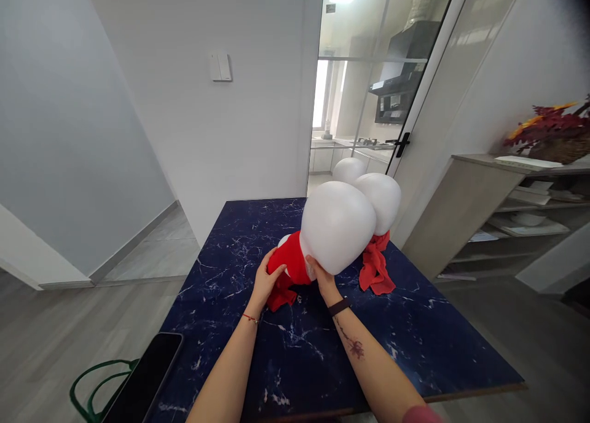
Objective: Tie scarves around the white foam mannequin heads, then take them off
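A white mannequin head (pixel 337 226) leans over on the dark blue marble table (pixel 415 337), with a red scarf (pixel 291 264) wrapped round its neck. My left hand (pixel 266 280) is closed on the red scarf at the neck's left side. My right hand (pixel 321 276) grips the neck from underneath, its fingers partly hidden by the head. Behind stands a second white mannequin head (pixel 382 200), upright, with another red scarf (pixel 375 266) tied round its neck and hanging onto the table. A third white head (pixel 348 168) shows further back.
A black phone (pixel 146 374) lies at the table's near left corner. A green chair frame (pixel 94 389) sits below it. Open shelves (pixel 520 220) with papers and a dried flower basket (pixel 550 134) stand on the right. A glass door (pixel 373 79) is behind the table.
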Available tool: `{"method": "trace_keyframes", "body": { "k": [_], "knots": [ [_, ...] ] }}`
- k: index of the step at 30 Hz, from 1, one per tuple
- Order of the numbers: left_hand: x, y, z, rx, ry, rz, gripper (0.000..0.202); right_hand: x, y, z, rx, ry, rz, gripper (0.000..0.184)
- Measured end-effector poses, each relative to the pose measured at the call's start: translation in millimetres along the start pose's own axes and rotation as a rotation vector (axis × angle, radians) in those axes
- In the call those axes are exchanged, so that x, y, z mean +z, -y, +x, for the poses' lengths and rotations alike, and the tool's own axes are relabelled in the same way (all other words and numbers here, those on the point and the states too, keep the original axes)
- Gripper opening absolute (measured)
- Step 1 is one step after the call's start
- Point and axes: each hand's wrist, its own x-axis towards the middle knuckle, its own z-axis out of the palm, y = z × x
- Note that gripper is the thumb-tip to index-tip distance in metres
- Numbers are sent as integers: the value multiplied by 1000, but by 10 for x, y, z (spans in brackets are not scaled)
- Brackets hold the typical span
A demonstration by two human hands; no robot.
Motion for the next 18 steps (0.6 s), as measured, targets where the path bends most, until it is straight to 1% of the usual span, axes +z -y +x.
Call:
{"method": "trace_keyframes", "body": {
  "k": [2, 3, 6, 7, 8, 9, 10, 11, 12, 14, 15, 16, 17, 18],
  "knots": [
    [-50, 53, 29, -76, -46, -111, 56, -51, 107, 73, 30, -100, 152, 75],
    [-91, 91, 54, -116, -102, -179, 57, -87, 170, 101, 32, -137, 230, 74],
    [-229, 189, 144, -193, -365, -361, 53, -243, 340, 87, -40, -193, 362, 66],
    [-259, 199, 166, -205, -427, -401, 50, -307, 376, 39, -57, -211, 374, 65],
    [-272, 194, 177, -211, -443, -428, 48, -372, 397, -31, -61, -227, 366, 64],
    [-264, 174, 173, -207, -398, -437, 49, -433, 404, -118, -54, -239, 340, 64],
    [-237, 143, 153, -191, -296, -431, 50, -487, 398, -218, -41, -248, 297, 65],
    [-193, 107, 115, -166, -151, -409, 52, -533, 384, -321, -26, -253, 242, 67],
    [-136, 70, 62, -139, 18, -372, 54, -567, 366, -421, -11, -256, 179, 69],
    [-8, 21, -68, -90, 339, -259, 58, -602, 339, -590, 7, -248, 64, 73],
    [53, 14, -132, -77, 448, -207, 58, -606, 339, -652, 10, -244, 26, 75],
    [104, 22, -187, -89, 487, -191, 56, -607, 351, -700, 7, -241, -1, 78],
    [143, 43, -227, -121, 460, -207, 51, -606, 376, -735, -1, -239, -19, 81],
    [165, 74, -248, -165, 382, -247, 43, -608, 411, -762, -13, -238, -32, 84]
  ]
}}
